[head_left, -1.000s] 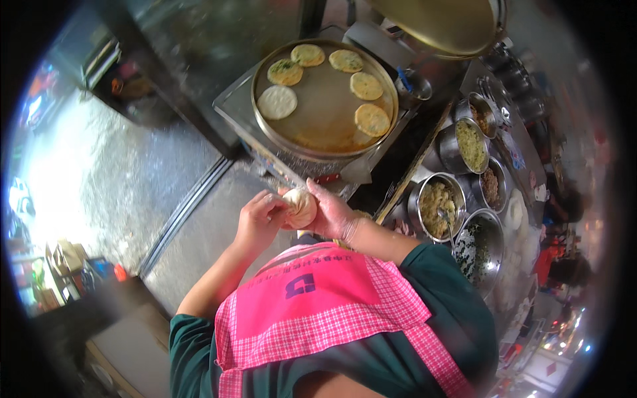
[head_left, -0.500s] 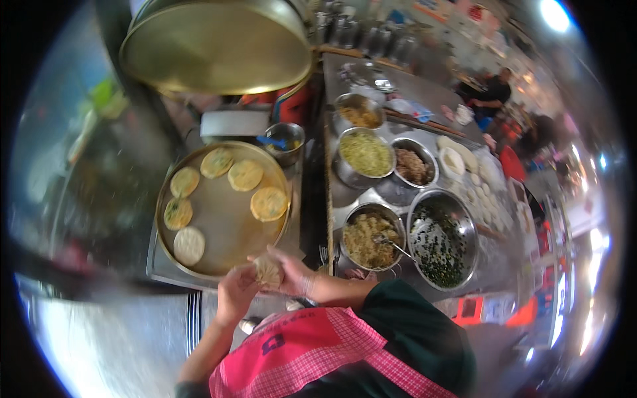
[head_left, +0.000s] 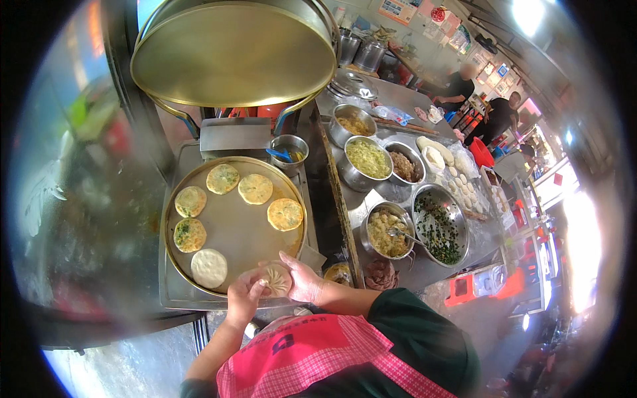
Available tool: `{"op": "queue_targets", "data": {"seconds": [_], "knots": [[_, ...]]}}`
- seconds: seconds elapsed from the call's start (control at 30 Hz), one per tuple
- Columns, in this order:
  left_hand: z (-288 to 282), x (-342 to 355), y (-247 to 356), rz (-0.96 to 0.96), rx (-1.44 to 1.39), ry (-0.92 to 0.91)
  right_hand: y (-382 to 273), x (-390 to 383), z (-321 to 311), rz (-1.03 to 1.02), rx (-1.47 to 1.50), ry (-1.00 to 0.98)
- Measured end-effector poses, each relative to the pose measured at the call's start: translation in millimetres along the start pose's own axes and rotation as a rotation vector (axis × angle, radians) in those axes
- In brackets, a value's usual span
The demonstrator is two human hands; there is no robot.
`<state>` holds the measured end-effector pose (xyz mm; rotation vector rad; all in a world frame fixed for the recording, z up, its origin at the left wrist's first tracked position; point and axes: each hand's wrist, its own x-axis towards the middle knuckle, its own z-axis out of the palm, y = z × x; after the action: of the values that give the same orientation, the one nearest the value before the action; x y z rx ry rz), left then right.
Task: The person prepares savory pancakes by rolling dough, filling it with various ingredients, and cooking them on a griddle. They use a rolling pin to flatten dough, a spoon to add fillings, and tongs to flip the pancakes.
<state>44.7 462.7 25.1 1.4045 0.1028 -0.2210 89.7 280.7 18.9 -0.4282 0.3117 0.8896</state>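
OK so the headcount on this griddle setup: one big round pan [head_left: 249, 229] with six flatbreads in it, made up of five browned flatbreads [head_left: 255, 190] and one pale flatbread [head_left: 209, 268]. One large round lid [head_left: 233, 56] too. Two hands, one left hand [head_left: 243, 293] and one right hand [head_left: 305, 281], sharing one pleated dough bun [head_left: 276, 281]. Then five metal filling containers [head_left: 360, 181], one spoon [head_left: 402, 234], plus one small pot [head_left: 292, 167] with one blue-handled utensil [head_left: 279, 155]. One red basin [head_left: 481, 153], at least two other people [head_left: 501, 119]. Small dough pieces [head_left: 462, 188]? Several, too tiny to count lol.
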Motion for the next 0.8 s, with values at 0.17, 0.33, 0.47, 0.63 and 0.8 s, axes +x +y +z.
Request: {"op": "queue_targets", "data": {"seconds": [0.17, 0.33, 0.47, 0.63, 0.8], "knots": [[-22.8, -3.1, 4.0, 0.298, 0.467, -0.047, 15.5, 15.4, -5.2, -0.029, -0.014, 0.035], [-22.0, 4.6, 0.6, 0.269, 0.342, -0.041, 12.3, 6.8, 10.9, -0.080, 0.021, 0.032], [-2.5, 11.5, 3.3, 0.038, -0.065, 0.039, 0.9, -10.4, 23.6, -0.161, -0.002, -0.050], [23.4, 12.6, 17.4, 0.062, 0.048, -0.068, -10.5, -23.5, 11.1, -0.130, 0.027, 0.090], [34.4, 11.0, 26.4, 0.408, 0.604, -0.143, -17.1, -30.0, -8.6, -0.146, 0.034, 0.095]]}}
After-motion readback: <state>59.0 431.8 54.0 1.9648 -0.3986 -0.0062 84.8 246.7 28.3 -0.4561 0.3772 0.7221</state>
